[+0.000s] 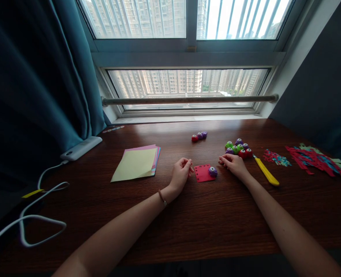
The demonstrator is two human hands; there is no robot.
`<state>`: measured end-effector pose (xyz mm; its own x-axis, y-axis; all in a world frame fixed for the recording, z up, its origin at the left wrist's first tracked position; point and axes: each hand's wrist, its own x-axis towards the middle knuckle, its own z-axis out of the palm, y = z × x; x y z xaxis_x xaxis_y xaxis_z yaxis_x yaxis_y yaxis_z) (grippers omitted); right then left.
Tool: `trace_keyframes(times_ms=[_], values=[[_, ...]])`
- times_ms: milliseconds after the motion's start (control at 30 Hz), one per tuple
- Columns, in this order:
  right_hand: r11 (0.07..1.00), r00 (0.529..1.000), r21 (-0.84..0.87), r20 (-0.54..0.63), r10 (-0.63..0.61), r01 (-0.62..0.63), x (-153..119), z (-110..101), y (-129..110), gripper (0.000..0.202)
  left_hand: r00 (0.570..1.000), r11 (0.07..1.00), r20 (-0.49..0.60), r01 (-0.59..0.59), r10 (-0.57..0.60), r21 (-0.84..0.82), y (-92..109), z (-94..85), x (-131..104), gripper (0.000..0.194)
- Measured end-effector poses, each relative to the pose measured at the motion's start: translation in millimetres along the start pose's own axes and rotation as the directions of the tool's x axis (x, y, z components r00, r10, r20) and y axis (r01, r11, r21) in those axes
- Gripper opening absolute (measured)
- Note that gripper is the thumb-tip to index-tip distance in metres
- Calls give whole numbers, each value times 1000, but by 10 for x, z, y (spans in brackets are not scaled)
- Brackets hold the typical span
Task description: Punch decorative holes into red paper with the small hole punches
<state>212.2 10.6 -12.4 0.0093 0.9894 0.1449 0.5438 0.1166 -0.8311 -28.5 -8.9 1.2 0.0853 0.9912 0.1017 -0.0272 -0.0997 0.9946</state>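
Observation:
A small red paper square (202,173) with punched holes along its edges lies on the wooden table (188,223). On its right edge sits a purple punch (212,172). Just left of the paper rests my left hand (182,174), its fingers curled together; whether anything small is between them is hidden. My right hand (233,164) lies to the right of the purple punch, fingers bent and fingertips near the table, close to a cluster of green, purple and red punches (239,148). What its fingertips hold, if anything, cannot be made out.
Coloured paper sheets (136,163) lie at left. A yellow-handled cutter (266,171), paper bits (276,157) and red strips (315,159) lie right. Three more punches (199,136) stand farther back. A white power strip (81,148) and cable (43,218) are far left.

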Motion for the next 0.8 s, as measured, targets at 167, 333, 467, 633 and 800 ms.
trace_keyframes(times_ms=[167,333,467,633,800], values=[[1000,1000,-7,-3,-2,2,-1,-6,-5,42,1000,1000,0,-5,5,14,2,3,-3,28],[1000,1000,-5,-8,-2,2,-13,-6,-31,40,1000,1000,-4,4,-4,11,0,3,-5,28],[1000,1000,-10,-15,-2,2,-23,-4,-68,38,1000,1000,5,6,-6,4,2,1,-7,26],[1000,1000,-8,-20,12,-12,-28,-8,-89,38,1000,1000,0,11,-11,4,-2,-1,0,26],[1000,1000,-5,-14,11,-11,-23,-9,-68,38,1000,1000,9,2,-2,5,-6,-1,-1,26]])
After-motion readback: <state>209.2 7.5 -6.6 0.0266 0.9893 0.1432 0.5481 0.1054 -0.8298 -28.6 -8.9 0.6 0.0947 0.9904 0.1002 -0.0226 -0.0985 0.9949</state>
